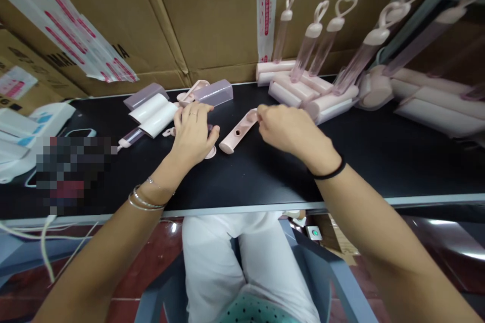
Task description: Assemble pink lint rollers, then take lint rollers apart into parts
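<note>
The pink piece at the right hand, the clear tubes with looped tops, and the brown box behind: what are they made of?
Pink piece: probably moulded plastic, smooth with a soft sheen. Clear tubes: likely glossy plastic, tinted and see-through, though glass can't be excluded. Brown box: almost certainly matte cardboard, given its dull surface, vertical fold and packing tape.

Light glares off the glossy floor [164,250]; pixelation hides a left-hand patch.
</note>
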Tool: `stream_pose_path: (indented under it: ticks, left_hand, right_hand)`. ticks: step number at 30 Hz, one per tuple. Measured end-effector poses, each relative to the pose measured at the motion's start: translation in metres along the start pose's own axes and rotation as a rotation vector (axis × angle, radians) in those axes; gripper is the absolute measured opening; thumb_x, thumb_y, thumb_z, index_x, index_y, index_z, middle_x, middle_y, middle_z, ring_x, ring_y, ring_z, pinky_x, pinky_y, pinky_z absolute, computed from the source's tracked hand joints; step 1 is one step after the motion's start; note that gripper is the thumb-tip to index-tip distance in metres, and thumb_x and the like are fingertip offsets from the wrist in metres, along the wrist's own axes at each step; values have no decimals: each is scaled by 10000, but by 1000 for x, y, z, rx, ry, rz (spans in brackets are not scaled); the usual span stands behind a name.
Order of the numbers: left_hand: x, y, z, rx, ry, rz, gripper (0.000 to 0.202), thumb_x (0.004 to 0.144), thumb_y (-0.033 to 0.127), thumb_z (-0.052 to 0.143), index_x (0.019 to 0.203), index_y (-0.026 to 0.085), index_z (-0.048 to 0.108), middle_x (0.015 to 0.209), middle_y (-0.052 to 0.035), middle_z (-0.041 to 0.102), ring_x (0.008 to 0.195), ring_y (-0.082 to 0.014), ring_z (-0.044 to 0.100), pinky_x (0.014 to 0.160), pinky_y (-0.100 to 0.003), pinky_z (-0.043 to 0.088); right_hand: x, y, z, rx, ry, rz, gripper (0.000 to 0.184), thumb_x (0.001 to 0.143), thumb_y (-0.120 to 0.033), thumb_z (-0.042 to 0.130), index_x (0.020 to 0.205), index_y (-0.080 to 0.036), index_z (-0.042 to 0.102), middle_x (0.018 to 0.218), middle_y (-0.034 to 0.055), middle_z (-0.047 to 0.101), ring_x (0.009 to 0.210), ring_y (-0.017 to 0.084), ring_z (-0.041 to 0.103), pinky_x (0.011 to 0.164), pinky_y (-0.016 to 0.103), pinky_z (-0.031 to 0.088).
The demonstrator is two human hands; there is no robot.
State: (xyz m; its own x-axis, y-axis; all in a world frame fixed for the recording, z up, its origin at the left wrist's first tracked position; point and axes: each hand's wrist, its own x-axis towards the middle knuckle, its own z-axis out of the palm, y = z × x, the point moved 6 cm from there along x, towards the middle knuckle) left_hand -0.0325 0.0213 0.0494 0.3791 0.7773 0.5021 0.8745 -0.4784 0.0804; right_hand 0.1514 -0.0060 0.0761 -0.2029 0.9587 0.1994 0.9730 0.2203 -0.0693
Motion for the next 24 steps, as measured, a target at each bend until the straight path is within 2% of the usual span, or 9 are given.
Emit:
stream_pose_path:
  ticks: [2, 5, 8, 10, 13, 16, 18, 21, 24]
  left_hand:
    - [-1, 8, -3, -55, -7, 104, 416, 892, 314, 433, 1254, 124, 514, 1349, -157, 545, 1352, -314, 391, 1116, -512, 237]
    - [-6, 24, -11, -162, -17, 341, 392, 940, 309, 345, 1234, 157, 556, 1327, -121, 584, 1339, -266, 425, 1103, -468, 281]
    - [-16, 45, -9, -177, -141, 636, 351, 944, 365, 397, 1175, 215, 614, 1305, -76, 616, 1323, -257, 453, 1094, -456, 298]
    - [-21, 51, 1, -119, -278, 722, 301, 938, 358, 444, 1124, 232, 645, 1275, -55, 641, 1310, -259, 472, 1080, -455, 318]
    - [-15, 39, 18, -48, -378, 603, 291, 950, 284, 420, 1110, 208, 651, 1214, -62, 669, 1242, -244, 534, 1015, -415, 396]
    - [-6, 14, 27, -19, -338, 407, 303, 949, 242, 400, 1125, 190, 641, 1210, -86, 654, 1195, -242, 561, 996, -422, 416]
    - [0, -2, 29, 16, -270, 273, 299, 938, 226, 408, 1126, 184, 636, 1243, -112, 629, 1255, -273, 512, 1036, -485, 372]
    - [4, -21, 28, 53, -163, 86, 323, 916, 217, 432, 1187, 161, 599, 1352, -168, 549, 1365, -328, 384, 1086, -572, 276]
    - [5, -33, 20, -8, -23, -74, 397, 935, 280, 397, 1281, 130, 521, 1415, -201, 479, 1382, -346, 348, 1092, -586, 264]
  right_hand:
    - [5, 26, -24, 60, 168, 139, 276, 908, -178, 374, 1071, -139, 593, 991, 160, 686, 937, 300, 654, 809, 424, 472]
    - [13, 66, -52, 155, 391, 337, 221, 877, -174, 437, 1043, -133, 576, 1017, 154, 672, 983, 278, 630, 886, 432, 449]
    - [29, 95, -46, 268, 431, 444, 236, 815, -231, 579, 1017, -112, 551, 1012, 183, 657, 1005, 295, 610, 909, 455, 434]
    - [44, 109, -27, 352, 425, 472, 266, 778, -268, 637, 987, -133, 543, 1001, 179, 653, 1001, 301, 604, 894, 460, 442]
    - [63, 118, -1, 428, 434, 449, 156, 760, -271, 640, 853, -187, 546, 933, 128, 656, 977, 295, 611, 880, 461, 455]
    - [75, 111, 11, 450, 413, 378, 140, 737, -277, 652, 736, -216, 526, 822, 93, 647, 935, 292, 618, 865, 462, 468]
    - [78, 93, 11, 461, 403, 311, 158, 727, -299, 661, 726, -220, 524, 785, 87, 639, 920, 292, 614, 849, 451, 477]
    - [81, 50, 11, 505, 380, 197, 140, 744, -309, 633, 772, -210, 539, 803, 88, 644, 911, 281, 608, 847, 427, 477]
    - [89, 2, 16, 606, 343, 96, 138, 753, -314, 607, 817, -206, 550, 855, 76, 655, 900, 261, 609, 855, 407, 469]
